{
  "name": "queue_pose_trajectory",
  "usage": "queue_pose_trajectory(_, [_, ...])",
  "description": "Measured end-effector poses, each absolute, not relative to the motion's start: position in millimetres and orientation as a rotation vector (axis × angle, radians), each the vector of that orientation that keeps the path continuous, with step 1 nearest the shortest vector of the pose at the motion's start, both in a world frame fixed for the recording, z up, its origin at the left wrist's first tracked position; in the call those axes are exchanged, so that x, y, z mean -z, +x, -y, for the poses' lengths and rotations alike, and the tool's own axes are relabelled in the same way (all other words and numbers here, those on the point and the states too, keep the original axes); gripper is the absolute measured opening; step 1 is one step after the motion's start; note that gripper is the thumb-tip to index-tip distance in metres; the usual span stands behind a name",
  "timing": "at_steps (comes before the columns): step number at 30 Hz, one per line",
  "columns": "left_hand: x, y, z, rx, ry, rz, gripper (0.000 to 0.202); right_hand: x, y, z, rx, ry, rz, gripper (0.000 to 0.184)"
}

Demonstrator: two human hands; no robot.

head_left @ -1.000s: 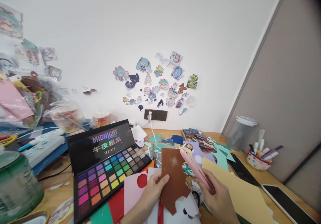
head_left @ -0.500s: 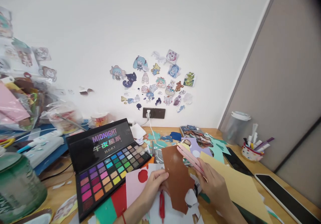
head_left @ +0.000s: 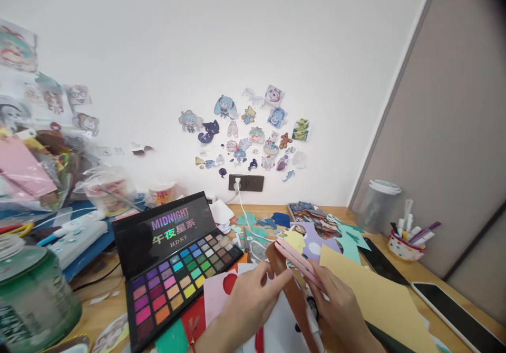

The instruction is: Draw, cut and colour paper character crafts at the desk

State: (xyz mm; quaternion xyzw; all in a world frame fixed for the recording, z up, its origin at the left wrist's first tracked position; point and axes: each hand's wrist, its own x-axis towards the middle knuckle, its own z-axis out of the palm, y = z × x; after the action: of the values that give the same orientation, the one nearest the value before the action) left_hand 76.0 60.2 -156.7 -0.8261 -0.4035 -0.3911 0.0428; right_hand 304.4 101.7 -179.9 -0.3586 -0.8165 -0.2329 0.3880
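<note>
Tilted nearly edge-on and slightly curved, a sheet of brown paper (head_left: 294, 300) is between my hands. My left hand (head_left: 251, 295) grips its near side, thumb stretched across toward the top. Closed around a long pink object (head_left: 296, 258) with a groove along it, my right hand (head_left: 336, 300) is just right of the brown paper. I cannot make out what kind of object it is. The pink tip touches or overlaps the paper's upper corner. Under my hands lie white paper (head_left: 282, 321) and a partly hidden red tool (head_left: 259, 338).
An open eyeshadow palette (head_left: 174, 284) stands on the left, behind a green jar (head_left: 35, 295). Yellow paper (head_left: 367, 290), a phone (head_left: 454, 311) and a pen cup (head_left: 405, 245) are on the right. Paper scraps (head_left: 272, 221) lie behind; cutouts (head_left: 256, 134) cover the wall.
The brown paper has turned from facing me to nearly edge-on. My left hand has moved right and up along it, closer to my right hand. The view has shifted slightly.
</note>
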Motion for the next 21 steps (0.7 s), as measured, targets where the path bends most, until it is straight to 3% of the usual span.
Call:
queue_pose_trajectory(3, [145,74,-57,1.01,-2.39,1.199,0.027,179,305,-100,0.52,-0.929,2.091,0.03])
queue_pose_trajectory(8, [125,67,-55,1.159,-2.346,1.167,0.019,173,304,-97,0.501,-0.849,2.178,0.032])
queue_pose_trajectory(12, [110,61,-56,1.36,-2.356,1.192,0.013,171,299,-94,0.569,-0.708,2.191,0.014])
queue_pose_trajectory(21, [94,49,-70,1.875,-2.615,2.179,0.015,150,296,-78,0.347,-0.594,2.354,0.014])
